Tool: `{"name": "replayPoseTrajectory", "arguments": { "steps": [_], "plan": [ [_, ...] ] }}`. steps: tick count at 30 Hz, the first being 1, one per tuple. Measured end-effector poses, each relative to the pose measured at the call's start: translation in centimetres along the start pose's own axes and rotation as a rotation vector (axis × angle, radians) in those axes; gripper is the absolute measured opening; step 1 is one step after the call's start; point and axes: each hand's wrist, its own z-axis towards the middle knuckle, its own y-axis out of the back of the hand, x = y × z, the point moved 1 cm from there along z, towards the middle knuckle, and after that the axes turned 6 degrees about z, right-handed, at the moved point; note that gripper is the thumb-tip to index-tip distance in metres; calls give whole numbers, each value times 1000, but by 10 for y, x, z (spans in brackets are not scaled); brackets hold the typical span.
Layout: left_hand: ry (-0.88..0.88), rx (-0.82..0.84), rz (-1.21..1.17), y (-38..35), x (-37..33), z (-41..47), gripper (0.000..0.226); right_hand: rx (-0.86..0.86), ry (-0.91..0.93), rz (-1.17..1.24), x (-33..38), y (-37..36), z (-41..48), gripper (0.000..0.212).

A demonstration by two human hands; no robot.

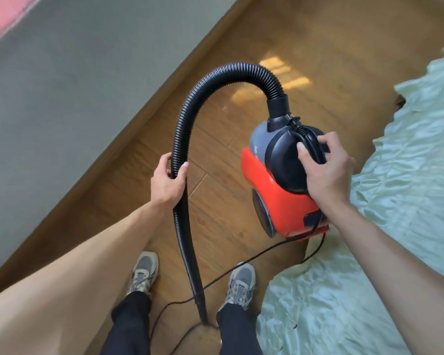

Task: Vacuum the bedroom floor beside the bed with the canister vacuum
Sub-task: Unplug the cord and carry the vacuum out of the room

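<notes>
A red and black canister vacuum (272,190) hangs above the wooden floor (215,175), beside the bed (395,201). My right hand (326,170) grips its black carry handle on top. A black ribbed hose (205,90) arches from the vacuum's top over to the left and down. My left hand (167,183) holds that hose partway along. The hose ends in a narrow black nozzle (200,303) whose tip touches the floor between my two feet.
The bed with a crumpled pale green cover fills the right side. A grey wall (75,85) with a wooden skirting board runs along the left. The black power cord (241,272) trails over the floor between my grey shoes (241,285).
</notes>
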Motion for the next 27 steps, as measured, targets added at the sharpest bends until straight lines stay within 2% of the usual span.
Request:
{"name": "replayPoseTrajectory", "arguments": {
  "steps": [7,19,23,27],
  "plan": [
    [-140,-79,40,60,-165,-20,41,-161,-35,101,110,70,48,26],
    [-387,-227,113,174,-443,-70,45,-414,78,165,302,224,140,30],
    [-484,-254,125,206,-513,-87,44,-467,79,169,346,264,151,30],
    [-535,-242,145,226,-546,-98,41,-483,86,137,376,286,154,30]
  ]
}}
